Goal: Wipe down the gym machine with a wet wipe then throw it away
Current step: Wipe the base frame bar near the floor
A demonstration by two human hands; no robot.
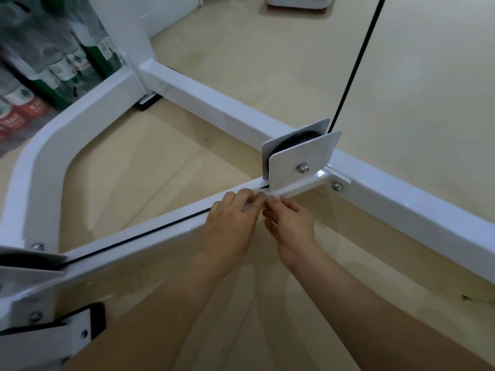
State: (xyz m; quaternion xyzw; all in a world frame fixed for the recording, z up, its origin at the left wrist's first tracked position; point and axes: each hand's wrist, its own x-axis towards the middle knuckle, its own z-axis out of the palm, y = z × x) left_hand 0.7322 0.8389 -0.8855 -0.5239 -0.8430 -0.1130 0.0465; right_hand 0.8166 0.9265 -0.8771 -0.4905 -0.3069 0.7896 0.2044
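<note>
The gym machine's white steel base frame lies low on the floor. A white pulley bracket with a black wheel stands where two bars meet. A white wet wipe sits on the near bar just in front of that bracket, mostly covered by fingers. My left hand lies over the bar with its fingers curled on the wipe. My right hand pinches the wipe's right end with its fingertips. Both hands touch each other at the wipe.
A black cable rises from the pulley to the top edge, and another stretch runs along the near bar to a second pulley at lower left. Bottles stand behind the frame at upper left. Beige floor surrounds the frame.
</note>
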